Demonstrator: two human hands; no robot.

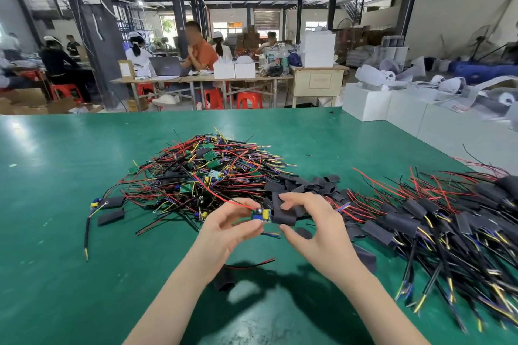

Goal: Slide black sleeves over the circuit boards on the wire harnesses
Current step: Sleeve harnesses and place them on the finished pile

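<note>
My left hand (229, 225) pinches a small green circuit board (262, 216) with red and coloured wires trailing from it, held above the green table (70, 204). My right hand (311, 225) holds a flat black sleeve (284, 217) between thumb and fingers, its open end right against the board's right edge. A tangled pile of bare wire harnesses (207, 173) lies just beyond my hands. Loose black sleeves (308, 185) lie in a heap behind my right hand. Sleeved harnesses (426, 221) are spread out to the right.
Two loose sleeves (110, 210) lie left of the pile, another (222, 280) under my left forearm. White boxes (392, 109) line the table's far right edge. People work at tables with red stools in the background.
</note>
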